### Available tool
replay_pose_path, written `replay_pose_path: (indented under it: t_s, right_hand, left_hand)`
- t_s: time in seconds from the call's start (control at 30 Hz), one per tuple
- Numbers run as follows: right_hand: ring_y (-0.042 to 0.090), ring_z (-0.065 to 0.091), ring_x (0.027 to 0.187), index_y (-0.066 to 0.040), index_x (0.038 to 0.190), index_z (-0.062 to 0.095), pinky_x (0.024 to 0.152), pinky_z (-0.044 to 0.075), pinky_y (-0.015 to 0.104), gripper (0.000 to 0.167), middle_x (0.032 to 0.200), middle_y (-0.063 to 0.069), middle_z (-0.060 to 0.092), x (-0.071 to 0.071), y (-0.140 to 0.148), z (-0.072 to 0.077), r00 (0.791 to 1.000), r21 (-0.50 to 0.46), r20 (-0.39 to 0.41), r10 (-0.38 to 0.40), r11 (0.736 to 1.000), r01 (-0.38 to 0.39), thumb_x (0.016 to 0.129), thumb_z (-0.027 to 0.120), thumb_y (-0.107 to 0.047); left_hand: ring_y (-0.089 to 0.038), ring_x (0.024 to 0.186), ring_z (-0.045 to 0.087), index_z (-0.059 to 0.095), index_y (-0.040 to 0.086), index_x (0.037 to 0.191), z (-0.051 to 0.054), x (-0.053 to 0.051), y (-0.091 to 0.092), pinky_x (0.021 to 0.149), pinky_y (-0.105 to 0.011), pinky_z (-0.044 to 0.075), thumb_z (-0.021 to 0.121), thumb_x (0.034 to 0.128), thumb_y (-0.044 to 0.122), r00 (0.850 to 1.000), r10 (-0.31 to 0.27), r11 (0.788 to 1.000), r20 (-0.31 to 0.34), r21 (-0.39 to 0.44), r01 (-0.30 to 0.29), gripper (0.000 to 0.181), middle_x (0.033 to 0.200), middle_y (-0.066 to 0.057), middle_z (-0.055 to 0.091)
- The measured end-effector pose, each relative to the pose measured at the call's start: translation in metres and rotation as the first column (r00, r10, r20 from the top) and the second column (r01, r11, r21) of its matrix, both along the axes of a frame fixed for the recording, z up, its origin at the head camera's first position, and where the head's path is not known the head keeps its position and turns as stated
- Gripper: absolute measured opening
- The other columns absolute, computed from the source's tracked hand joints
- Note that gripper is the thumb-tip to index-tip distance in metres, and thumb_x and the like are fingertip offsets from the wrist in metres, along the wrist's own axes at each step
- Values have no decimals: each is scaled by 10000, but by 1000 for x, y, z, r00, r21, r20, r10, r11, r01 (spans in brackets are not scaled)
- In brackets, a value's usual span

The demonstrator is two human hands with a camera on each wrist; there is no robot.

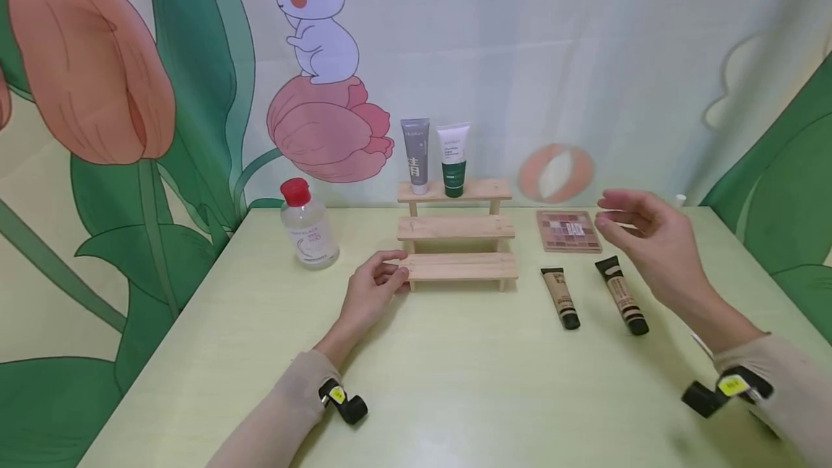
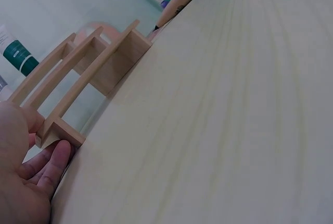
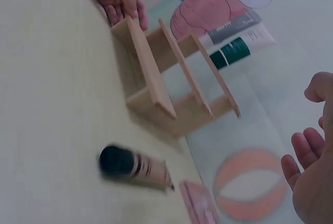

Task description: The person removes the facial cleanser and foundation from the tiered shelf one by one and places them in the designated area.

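A small three-tier wooden rack (image 1: 463,266) stands on the table, and my left hand (image 1: 370,291) grips the left end of its lowest step. In the left wrist view, the fingers (image 2: 54,166) lie about that end. On the top step a grey tube (image 1: 416,154) and a white and green tube (image 1: 453,157) stand upright on their caps. My right hand (image 1: 656,244) is in the air at the right, its fingers loosely bent with nothing between them. Nearest to it are a flat makeup palette (image 1: 567,230) and a beige tube with a black cap (image 1: 622,295).
Another beige tube (image 1: 560,298) lies between the rack and the right-hand tube. Left of the rack stands a clear bottle with a red cap (image 1: 309,233). A printed curtain (image 1: 468,42) hangs behind the table (image 1: 455,374). A small white-topped item (image 1: 679,201) shows behind the right hand.
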State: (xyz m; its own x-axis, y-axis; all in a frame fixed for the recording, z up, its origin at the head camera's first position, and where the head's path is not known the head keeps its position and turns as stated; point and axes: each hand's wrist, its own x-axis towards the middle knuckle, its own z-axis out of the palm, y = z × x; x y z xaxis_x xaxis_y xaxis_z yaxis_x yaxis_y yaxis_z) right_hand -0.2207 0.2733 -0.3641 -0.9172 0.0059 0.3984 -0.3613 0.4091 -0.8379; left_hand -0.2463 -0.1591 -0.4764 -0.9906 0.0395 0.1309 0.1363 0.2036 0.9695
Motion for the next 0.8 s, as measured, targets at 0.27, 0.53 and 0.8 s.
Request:
replay_pose_path:
  t_s: [0.27,0.53,0.8]
  right_hand:
    - [136,722,1199,-12,1469,650,973,610,165,461,1313,11,749,-50,-67,10,974,-275,-46,224,934,-228,1036,800,-62]
    - [194,692,1261,-52,1487,634,1035,592,183,502,1374,81,716,-83,-109,13,972,-260,-10,234,938,-228,1033,826,-145]
    - [317,676,1325,22,1489,619,1084,578,218,516,1408,177,694,-113,-138,16,965,-278,-27,259,926,-256,1026,816,-94]
  left_hand:
    - [-243,976,802,738,158,1383,-1,0,1,884,-302,685,734,1100,142,1000,14,1000,9,-6,-14,284,1114,-120,796]
    - [-253,966,800,735,131,1392,-1,2,1,882,-309,687,728,1102,129,1000,5,1000,-12,-6,-5,291,1098,-125,791]
    - [-301,985,803,736,116,1395,0,1,0,902,-345,691,727,1100,119,1000,8,1000,-12,-2,-8,296,1114,-159,789]
